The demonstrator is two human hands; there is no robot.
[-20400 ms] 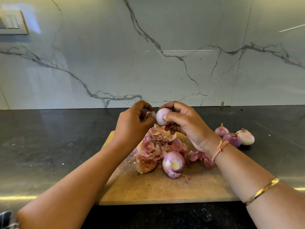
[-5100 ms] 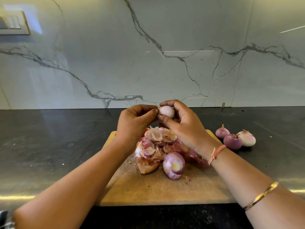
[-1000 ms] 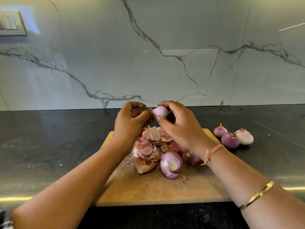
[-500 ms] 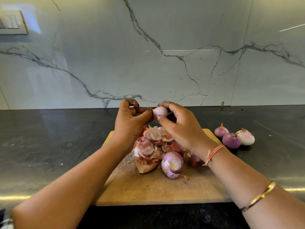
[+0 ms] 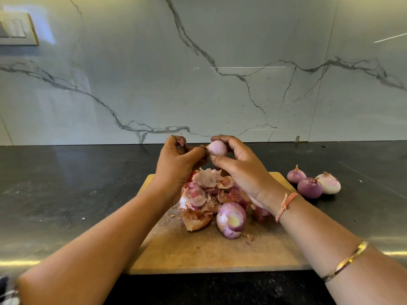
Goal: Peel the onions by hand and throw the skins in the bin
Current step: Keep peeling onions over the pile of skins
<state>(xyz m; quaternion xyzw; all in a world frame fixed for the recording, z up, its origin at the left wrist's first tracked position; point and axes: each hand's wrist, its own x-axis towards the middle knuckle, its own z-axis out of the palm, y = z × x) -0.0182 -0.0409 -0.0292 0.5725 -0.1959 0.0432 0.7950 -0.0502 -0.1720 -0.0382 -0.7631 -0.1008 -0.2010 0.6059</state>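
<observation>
Pale and probably slick, the onion (image 5: 217,148) is gripped in the curled right hand (image 5: 240,170); brittle skin (image 5: 206,150) at its end is pinched by the left hand (image 5: 176,166).

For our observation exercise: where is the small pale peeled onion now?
Head view, centre: the small pale onion sits in the right hand, above the pink skin heap on the wooden board.

Small pale onion (image 5: 217,148) aloft over skin heap (image 5: 206,190) — striped onion (image 5: 231,219) beside heap; three onions (image 5: 310,187) apart.
</observation>
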